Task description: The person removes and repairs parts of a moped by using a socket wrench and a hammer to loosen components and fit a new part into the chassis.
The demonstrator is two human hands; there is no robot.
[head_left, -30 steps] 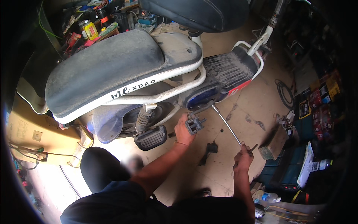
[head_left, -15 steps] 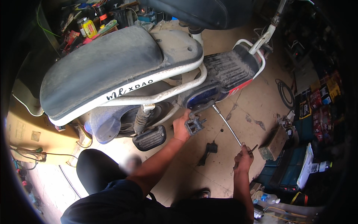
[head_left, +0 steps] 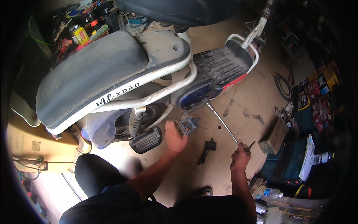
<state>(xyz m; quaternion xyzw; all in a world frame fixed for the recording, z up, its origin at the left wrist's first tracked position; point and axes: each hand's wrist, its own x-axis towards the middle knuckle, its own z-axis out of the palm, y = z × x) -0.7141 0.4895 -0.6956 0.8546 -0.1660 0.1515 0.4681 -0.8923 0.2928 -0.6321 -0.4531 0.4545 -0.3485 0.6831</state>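
Note:
A long T-handle socket wrench (head_left: 225,122) runs from the crank hub of a white-framed electric scooter (head_left: 123,94) down to my right hand (head_left: 240,155). My right fingers are wrapped round its handle end, with a thin bar sticking out beside them. The crank carries a dark pedal (head_left: 189,125), hanging just left of the wrench. Close against the pedal's left side is my left hand (head_left: 176,136); it is blurred, so its finger pose and any contact are unclear. Behind it sits a second black ribbed pedal (head_left: 146,141), or footrest, below a shock spring (head_left: 135,124).
A dark tool (head_left: 207,151) lies on the tiled floor (head_left: 223,175) below the crank. To the right stand a wooden block (head_left: 274,136), teal cases (head_left: 292,160), boxes and plastic bottles. Cluttered supplies with a yellow bottle (head_left: 81,34) fill the back left. A cable coil (head_left: 282,86) lies far right.
My left hand has come off the crank area and moved down and left beside the pedal. My right hand keeps hold of the wrench. The whole view has shifted slightly.

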